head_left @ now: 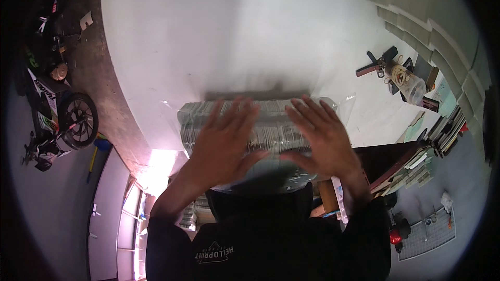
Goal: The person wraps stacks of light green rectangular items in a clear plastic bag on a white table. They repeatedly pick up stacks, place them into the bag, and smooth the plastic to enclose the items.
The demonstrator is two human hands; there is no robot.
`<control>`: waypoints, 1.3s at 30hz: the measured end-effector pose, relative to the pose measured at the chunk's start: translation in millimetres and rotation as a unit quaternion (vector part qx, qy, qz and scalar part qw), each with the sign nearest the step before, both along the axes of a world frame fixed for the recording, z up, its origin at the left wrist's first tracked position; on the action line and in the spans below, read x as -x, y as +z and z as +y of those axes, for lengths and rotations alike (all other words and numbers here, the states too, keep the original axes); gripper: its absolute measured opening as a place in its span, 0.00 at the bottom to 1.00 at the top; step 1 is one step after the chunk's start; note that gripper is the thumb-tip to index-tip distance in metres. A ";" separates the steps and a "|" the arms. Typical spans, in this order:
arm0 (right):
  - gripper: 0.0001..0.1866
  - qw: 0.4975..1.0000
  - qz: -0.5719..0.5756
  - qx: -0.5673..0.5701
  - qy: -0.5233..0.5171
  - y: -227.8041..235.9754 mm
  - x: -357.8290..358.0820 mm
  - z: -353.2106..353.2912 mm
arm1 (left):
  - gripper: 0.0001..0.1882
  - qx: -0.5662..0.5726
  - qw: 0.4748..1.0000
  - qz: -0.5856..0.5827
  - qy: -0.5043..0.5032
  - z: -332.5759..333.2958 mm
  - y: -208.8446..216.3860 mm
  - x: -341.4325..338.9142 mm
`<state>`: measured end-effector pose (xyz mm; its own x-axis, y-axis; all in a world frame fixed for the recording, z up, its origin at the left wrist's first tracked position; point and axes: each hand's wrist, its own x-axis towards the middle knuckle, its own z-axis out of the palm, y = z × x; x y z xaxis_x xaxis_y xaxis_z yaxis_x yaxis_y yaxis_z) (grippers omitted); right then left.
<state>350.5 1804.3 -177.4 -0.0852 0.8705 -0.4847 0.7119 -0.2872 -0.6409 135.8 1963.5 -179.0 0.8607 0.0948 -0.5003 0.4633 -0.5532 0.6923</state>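
Note:
A clear plastic bag (297, 174) lies in front of me on the near edge of the white table, with loose corners sticking out at both sides. Inside it are packed rows of thin pale sheets or cards (271, 136) standing on edge; their exact kind I cannot make out. My left hand (225, 138) rests over the left half of the bundle, palm down and fingers stretched out. Over the right half lies my right hand (324, 138), likewise flat with fingers spread. Both thumbs point inward, apart from each other. Neither hand grips anything visible.
The white tabletop (172, 31) stretches away from me. On its right are a pistol-shaped object (378, 65), a clear plastic cup (409, 84) and stacked pale sheets (442, 41). A small two-wheeler (62, 119) stands at the left. Lower right, a wire grid (429, 234) shows.

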 end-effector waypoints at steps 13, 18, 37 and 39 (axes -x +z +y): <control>0.47 0.998 0.025 0.056 0.007 -9.6 -1.7 -23.7 | 0.34 0.038 0.999 -0.023 -0.016 -29.6 -13.4 -7.9; 0.55 0.994 0.036 0.088 0.045 -10.5 -6.6 -17.6 | 0.33 0.004 0.999 -0.037 -0.032 -27.3 -12.3 -10.4; 0.55 0.987 -0.015 -0.099 -0.129 -0.8 -6.3 -26.5 | 0.47 -0.218 0.952 -0.140 0.166 -28.7 -13.8 54.0; 0.50 0.906 0.053 -0.174 -0.383 5.9 -4.7 -66.5 | 0.50 -0.167 0.895 -0.178 0.373 -33.2 -20.0 95.5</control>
